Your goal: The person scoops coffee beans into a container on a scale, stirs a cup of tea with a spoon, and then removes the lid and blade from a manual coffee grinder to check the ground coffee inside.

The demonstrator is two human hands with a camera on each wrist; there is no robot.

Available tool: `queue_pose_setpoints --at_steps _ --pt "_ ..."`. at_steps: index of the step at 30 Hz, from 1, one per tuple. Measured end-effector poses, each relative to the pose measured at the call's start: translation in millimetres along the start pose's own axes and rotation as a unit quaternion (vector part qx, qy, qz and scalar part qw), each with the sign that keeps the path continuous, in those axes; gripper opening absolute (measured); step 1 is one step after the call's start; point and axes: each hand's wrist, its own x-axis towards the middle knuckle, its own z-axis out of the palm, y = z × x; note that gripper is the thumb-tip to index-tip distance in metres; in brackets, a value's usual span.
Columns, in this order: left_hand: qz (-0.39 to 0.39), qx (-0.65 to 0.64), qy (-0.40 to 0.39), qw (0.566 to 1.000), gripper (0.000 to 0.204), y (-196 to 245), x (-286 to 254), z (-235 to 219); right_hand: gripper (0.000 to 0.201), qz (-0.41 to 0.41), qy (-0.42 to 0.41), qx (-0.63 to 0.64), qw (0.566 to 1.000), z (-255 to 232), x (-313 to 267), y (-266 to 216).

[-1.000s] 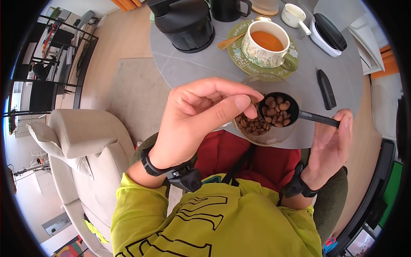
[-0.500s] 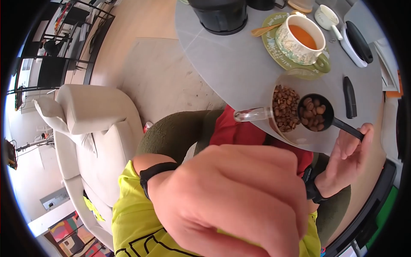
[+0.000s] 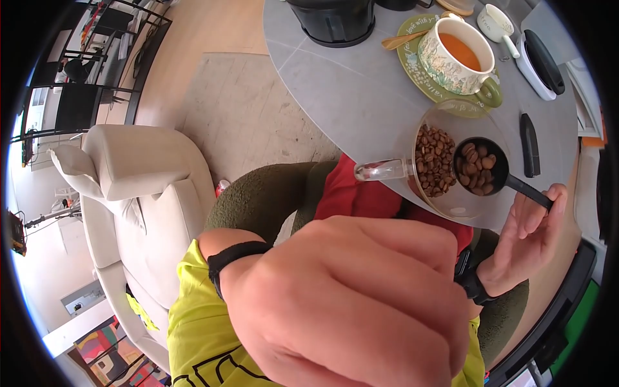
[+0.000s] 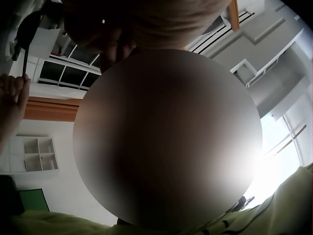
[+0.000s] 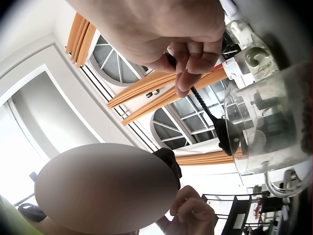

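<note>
My right hand (image 3: 530, 227) pinches the handle end of a black scoop (image 3: 527, 191) between thumb and fingers. Coffee beans (image 3: 476, 169) lie in the scoop bowl, which overlaps a glass jug (image 3: 380, 170) in the head view. More roasted beans (image 3: 433, 161) cover one side inside that jug. Raised close to the head camera, my left hand (image 3: 351, 297) shows its back. In the right wrist view the left hand (image 5: 194, 210) is beside the blurred face with curled fingers. Its fingertips are hidden, so I cannot tell whether they hold a bean.
Beyond the jug, a patterned cup (image 3: 445, 61) of orange-brown drink stands on a green saucer (image 3: 409, 68) with a wooden spoon (image 3: 400, 41). A slim black object (image 3: 529, 145), a white-and-black case (image 3: 540, 64), a small white handled cup (image 3: 495, 24) and a black container (image 3: 335, 22) share the grey table (image 3: 348, 84).
The left hand has left the scoop bowl and come up towards the face. The right hand still holds the scoop at the jug. The head view has shifted, bringing the jug's handle into sight.
</note>
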Motion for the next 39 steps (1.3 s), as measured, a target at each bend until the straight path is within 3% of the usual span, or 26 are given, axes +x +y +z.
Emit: queue_pose_setpoints --at_steps 9,11,12,14,17,22,27,29,30,32,34,37,39 --pt "0.051 0.052 0.002 0.997 0.007 -17 10 1 0.02 -0.024 0.012 -0.048 0.998 -3 3 -1" --pt "-0.02 0.292 -0.034 0.956 0.015 -14 17 -5 0.021 -0.04 0.007 -0.076 0.996 -3 3 -2" --pt "-0.015 0.287 -0.035 0.957 0.015 -15 17 -6 0.021 -0.05 0.018 -0.097 0.994 0 2 -3" --pt "-0.017 0.418 -0.059 0.906 0.017 -21 15 -7 0.022 -0.062 0.013 -0.121 0.991 -4 1 -5" --pt "-0.027 0.431 -0.058 0.9 0.015 -24 16 -11 0.021 -0.074 0.033 -0.17 0.982 5 -3 -5" --pt "-0.054 0.466 -0.055 0.881 0.013 -25 20 -17 0.011 -0.065 -0.027 -0.232 0.97 7 -8 -2" --pt "-0.11 0.41 -0.033 0.905 0.012 -18 19 -15 0.009 -0.026 -0.052 -0.253 0.966 13 -11 -3" --pt "-0.129 0.378 -0.032 0.916 0.01 -13 15 -17 0.019 0.008 -0.101 -0.294 0.95 15 -11 -5" --pt "-0.175 0.331 -0.019 0.927 0.005 -10 11 -18 0.029 -0.007 -0.137 -0.308 0.941 10 -10 -3" --pt "-0.218 0.284 -0.006 0.934 0.003 -7 4 -18 0.03 -0.009 -0.128 -0.307 0.943 12 -13 -5" --pt "-0.287 0.116 0.086 0.947 0.011 -5 -6 -17 0.031 -0.011 -0.119 -0.306 0.945 14 -20 -7" --pt "-0.309 0.05 0.117 0.942 0.024 3 -16 -21 0.04 -0.062 -0.068 -0.247 0.965 13 -43 -6" --pt "-0.309 0.061 0.13 0.94 0.029 6 -21 -23 0.046 -0.087 -0.246 -0.319 0.911 9 -55 -8"
